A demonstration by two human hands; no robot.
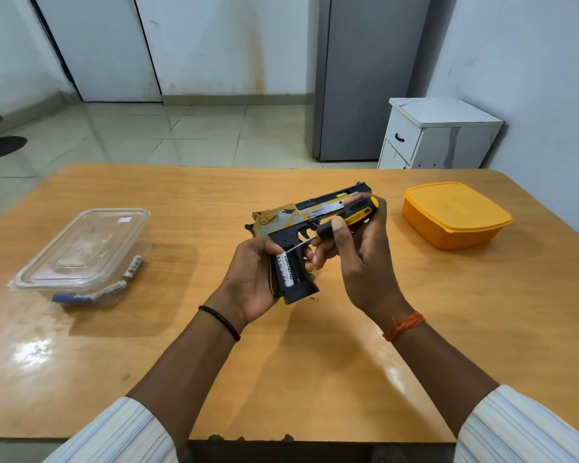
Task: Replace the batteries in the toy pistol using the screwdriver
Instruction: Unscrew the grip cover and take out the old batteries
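Above the worktop's middle, the left hand grips the pistol by its open grip, a battery showing. The right hand's fingers hold the screwdriver, tip at the battery's top.

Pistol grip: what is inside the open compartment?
One white battery sits in the pistol grip's left slot, with the screwdriver tip at its top end. The slot beside it looks dark; the left hand covers the grip's far side.
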